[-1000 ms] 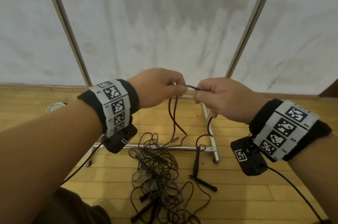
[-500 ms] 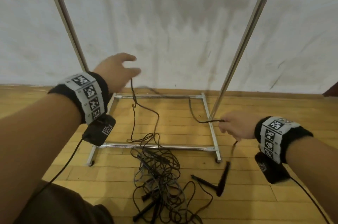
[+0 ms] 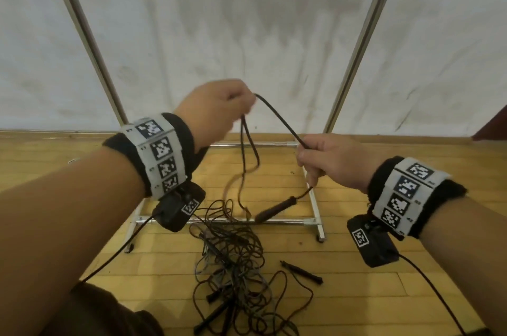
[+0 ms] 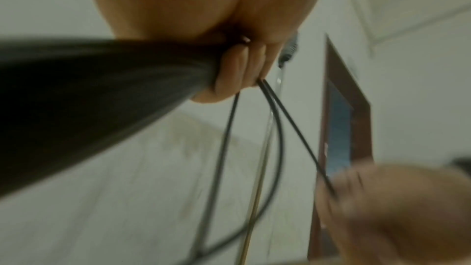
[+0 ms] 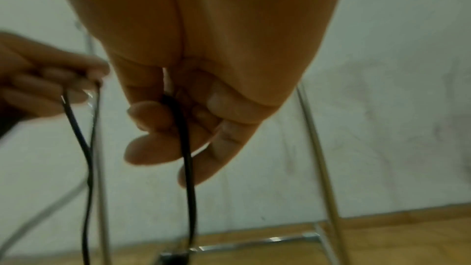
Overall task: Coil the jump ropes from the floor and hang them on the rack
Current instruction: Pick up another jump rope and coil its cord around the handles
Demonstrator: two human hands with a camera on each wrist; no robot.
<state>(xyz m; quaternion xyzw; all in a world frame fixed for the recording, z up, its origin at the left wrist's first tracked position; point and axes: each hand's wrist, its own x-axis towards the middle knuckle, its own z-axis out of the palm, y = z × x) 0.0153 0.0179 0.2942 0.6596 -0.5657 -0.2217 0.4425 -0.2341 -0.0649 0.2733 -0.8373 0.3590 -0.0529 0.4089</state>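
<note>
A thin black jump rope (image 3: 277, 116) stretches between my two raised hands. My left hand (image 3: 219, 110) pinches loops of it (image 4: 270, 108) that hang down toward the floor. My right hand (image 3: 326, 160) grips the same rope (image 5: 186, 148) lower and to the right, and the rope's dark handle (image 3: 277, 210) dangles just below that hand. A tangled pile of more black ropes (image 3: 236, 267) with handles lies on the wooden floor beneath my hands. The metal rack (image 3: 359, 42) stands against the wall behind them.
The rack's base frame (image 3: 219, 221) rests on the floor around the far side of the pile, with two slanted uprights (image 3: 82, 33). A loose handle (image 3: 301, 272) lies right of the pile. A white wall is close behind. Wrist camera cables trail from both arms.
My hands, spread wide half a second ago, have come back together at chest height. The left hand now holds another loop, and the rope's handle has lifted off the floor.
</note>
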